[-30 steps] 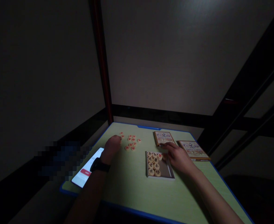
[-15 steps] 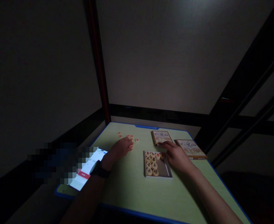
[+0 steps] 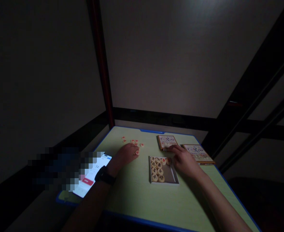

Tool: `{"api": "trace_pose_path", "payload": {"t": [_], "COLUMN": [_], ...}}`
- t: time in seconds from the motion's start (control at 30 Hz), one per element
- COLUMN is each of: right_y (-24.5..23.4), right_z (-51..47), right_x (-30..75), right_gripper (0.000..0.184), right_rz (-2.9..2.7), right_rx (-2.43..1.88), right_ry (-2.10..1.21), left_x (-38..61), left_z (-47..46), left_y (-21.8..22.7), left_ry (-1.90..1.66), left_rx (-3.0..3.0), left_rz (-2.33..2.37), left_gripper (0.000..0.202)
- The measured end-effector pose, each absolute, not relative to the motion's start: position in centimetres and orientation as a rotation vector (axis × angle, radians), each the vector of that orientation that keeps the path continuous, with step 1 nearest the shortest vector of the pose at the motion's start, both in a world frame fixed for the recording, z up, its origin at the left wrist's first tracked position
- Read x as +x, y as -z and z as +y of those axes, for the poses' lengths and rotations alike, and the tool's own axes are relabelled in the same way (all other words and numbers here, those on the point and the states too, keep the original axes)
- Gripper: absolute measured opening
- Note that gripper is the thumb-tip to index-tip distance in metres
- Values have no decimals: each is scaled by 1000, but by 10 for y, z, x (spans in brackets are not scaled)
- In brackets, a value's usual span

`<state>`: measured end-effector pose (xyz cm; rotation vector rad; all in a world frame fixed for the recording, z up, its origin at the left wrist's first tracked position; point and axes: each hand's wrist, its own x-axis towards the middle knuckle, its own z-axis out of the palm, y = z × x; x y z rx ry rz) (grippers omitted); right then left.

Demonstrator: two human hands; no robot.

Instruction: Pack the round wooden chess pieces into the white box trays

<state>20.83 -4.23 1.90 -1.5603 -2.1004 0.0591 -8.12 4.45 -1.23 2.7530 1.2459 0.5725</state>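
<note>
My left hand (image 3: 127, 152) is over the left half of the table, its fingers closed on a round xiangqi piece (image 3: 137, 152) with a red character. Just beyond it lie several loose red-marked pieces (image 3: 133, 141). Near the middle is a shallow open box (image 3: 176, 183) with a brown inside. Black-marked pieces (image 3: 154, 170) fill its left side in two columns. One red-marked piece (image 3: 163, 161) and another darker, shaded piece (image 3: 168, 160) lie along its far side. My right hand (image 3: 183, 160) is by the box's far right corner, fingers bent and apart, with no piece visible in it.
Two printed lids or boxes lie at the back right, a smaller one (image 3: 167, 142) and a larger one (image 3: 198, 154). A lit phone (image 3: 84, 188) lies at the left edge beside my left wrist. The green table (image 3: 142, 199) has a blue rim; walls stand close behind.
My left hand has shifted slightly right and towards me with the xiangqi piece. My right hand has moved slightly right, its fingers a little more bent. The pieces in the box look the same.
</note>
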Motion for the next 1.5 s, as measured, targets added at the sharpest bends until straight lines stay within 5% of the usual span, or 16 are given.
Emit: {"api": "trace_pose_path", "payload": {"t": [0.23, 0.43, 0.87, 1.07, 1.5], "right_y": [-14, 0, -14, -12, -7], "right_z": [-46, -45, -44, -42, -53], "right_x": [187, 165, 177, 179, 172], "right_gripper": [23, 40, 36, 33, 17], "right_rz": [-1733, -1575, -1349, -1375, -1830], "right_rx": [-1304, -1247, -1080, -1108, -1020], "right_ry": [-362, -714, -981, -838, -172], "left_x": [-47, -16, -4, 5, 0], "left_z": [21, -5, -8, 4, 4], "left_y": [-7, -15, -4, 8, 1], "left_ry": [-860, -906, -1255, -1313, -995], "left_rx": [2690, 2712, 2345, 1709, 1130], "left_rz": [1069, 803, 803, 844, 713], "left_gripper": [18, 20, 30, 13, 41]}}
